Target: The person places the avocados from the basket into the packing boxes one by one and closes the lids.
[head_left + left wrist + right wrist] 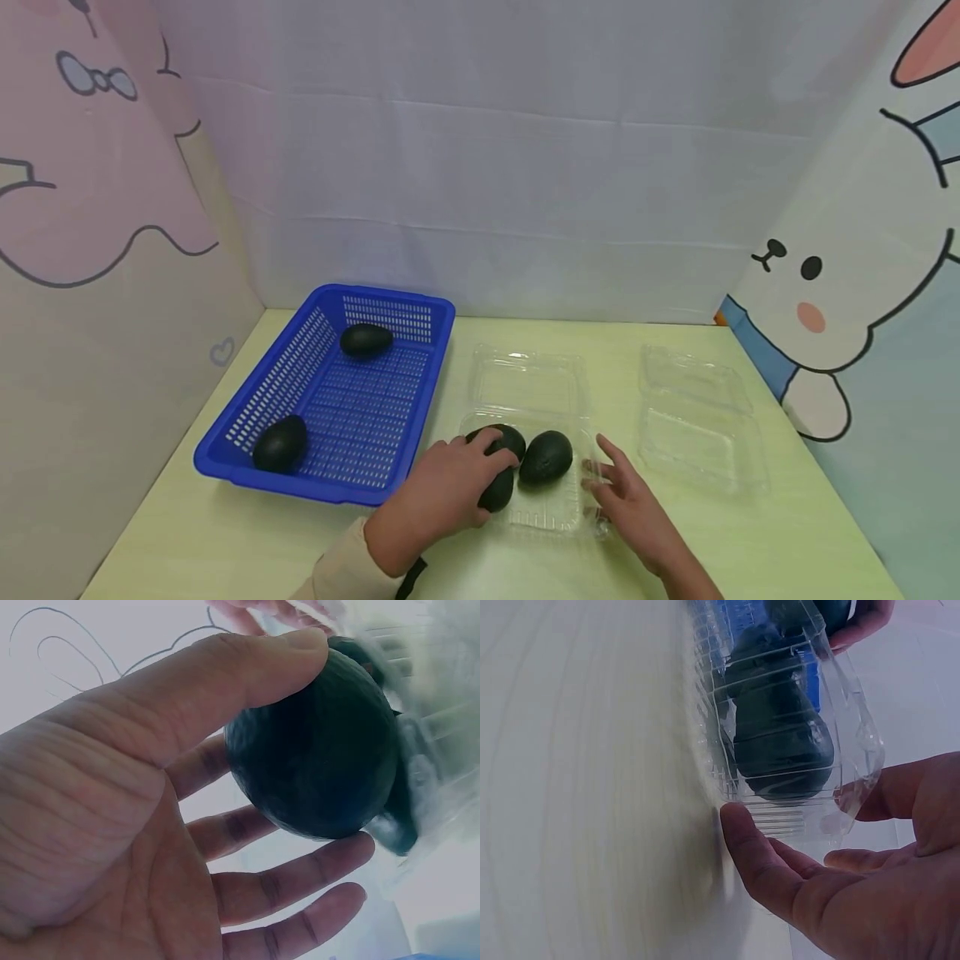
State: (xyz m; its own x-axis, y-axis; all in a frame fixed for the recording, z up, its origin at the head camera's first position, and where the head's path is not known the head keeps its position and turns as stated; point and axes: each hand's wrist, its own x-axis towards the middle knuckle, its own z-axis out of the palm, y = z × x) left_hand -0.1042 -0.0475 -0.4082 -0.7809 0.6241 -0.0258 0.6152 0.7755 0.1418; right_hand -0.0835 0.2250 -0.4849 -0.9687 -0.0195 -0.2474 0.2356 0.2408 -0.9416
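Observation:
My left hand [450, 483] grips a dark green avocado [315, 765] between thumb and fingers, low over the near half of a clear plastic clamshell box [551, 512]. A second avocado [546, 458] lies in that box to the right. Another one [512, 437] shows behind my left fingers, partly hidden by them. The box's lid half [528, 383] is folded back, away from me. At the right wall of the box is my right hand [630, 500], its fingers loosely spread with fingertips at the wall and rim, as the right wrist view shows.
A blue plastic basket [431, 400] stands to the left, holding one avocado [366, 340] at its far end and another [281, 444] at its near left corner. To the right lies a second clear clamshell box [701, 433], opened out. A white curtain [480, 183] hangs behind the table.

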